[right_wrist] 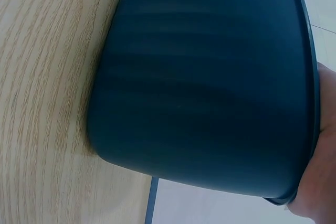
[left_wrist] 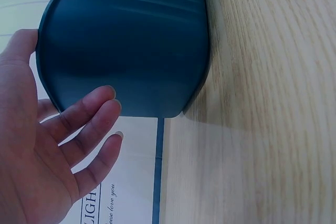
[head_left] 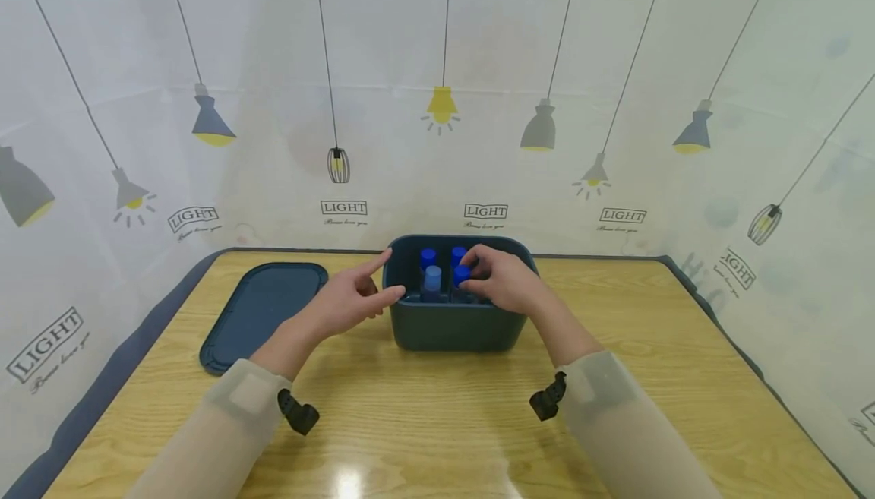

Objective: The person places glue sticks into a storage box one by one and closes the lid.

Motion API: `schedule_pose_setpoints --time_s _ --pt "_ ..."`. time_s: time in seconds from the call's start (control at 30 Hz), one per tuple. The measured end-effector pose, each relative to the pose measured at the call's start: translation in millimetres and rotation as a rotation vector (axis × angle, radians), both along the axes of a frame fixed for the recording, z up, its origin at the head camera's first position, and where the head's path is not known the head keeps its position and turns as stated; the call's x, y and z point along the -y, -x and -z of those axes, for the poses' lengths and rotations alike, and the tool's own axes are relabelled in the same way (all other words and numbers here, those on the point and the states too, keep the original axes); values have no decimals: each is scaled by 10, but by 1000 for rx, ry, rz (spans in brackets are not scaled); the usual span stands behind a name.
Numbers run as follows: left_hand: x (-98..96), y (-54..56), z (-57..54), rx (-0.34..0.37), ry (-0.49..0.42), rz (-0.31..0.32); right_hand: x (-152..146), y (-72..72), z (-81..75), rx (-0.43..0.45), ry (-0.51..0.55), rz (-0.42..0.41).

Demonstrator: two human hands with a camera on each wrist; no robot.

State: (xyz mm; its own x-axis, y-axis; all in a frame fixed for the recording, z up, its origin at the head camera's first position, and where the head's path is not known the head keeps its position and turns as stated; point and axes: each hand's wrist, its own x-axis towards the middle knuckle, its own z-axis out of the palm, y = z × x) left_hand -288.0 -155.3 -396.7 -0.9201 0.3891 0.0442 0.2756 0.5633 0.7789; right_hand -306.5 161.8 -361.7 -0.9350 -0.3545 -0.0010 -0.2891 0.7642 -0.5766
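A dark teal bin stands at the back middle of the table, holding several bottles with blue caps. My right hand reaches over the bin's right side, thumb and forefinger pinching the cap of the front right bottle. Left of that stands a bottle with a paler blue cap. Behind them are two more bottles, one with its cap at the back left. My left hand is at the bin's left end, fingers spread and loosely bent, thumb at the rim. In the right wrist view the bin wall hides my right fingers.
A flat dark blue lid lies on the wooden table, left of the bin and behind my left forearm. A pale curtain printed with lamps hangs right behind the table's back edge.
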Motion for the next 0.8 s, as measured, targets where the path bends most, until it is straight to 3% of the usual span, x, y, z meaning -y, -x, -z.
schedule_pose_setpoints --time_s 0.37,0.8 --pt "-1 -3 -6 0 4 2 10 -16 -17 41 47 13" --pt "-7 -15 -19 -1 6 0 -3 -43 -14 5 78 17"
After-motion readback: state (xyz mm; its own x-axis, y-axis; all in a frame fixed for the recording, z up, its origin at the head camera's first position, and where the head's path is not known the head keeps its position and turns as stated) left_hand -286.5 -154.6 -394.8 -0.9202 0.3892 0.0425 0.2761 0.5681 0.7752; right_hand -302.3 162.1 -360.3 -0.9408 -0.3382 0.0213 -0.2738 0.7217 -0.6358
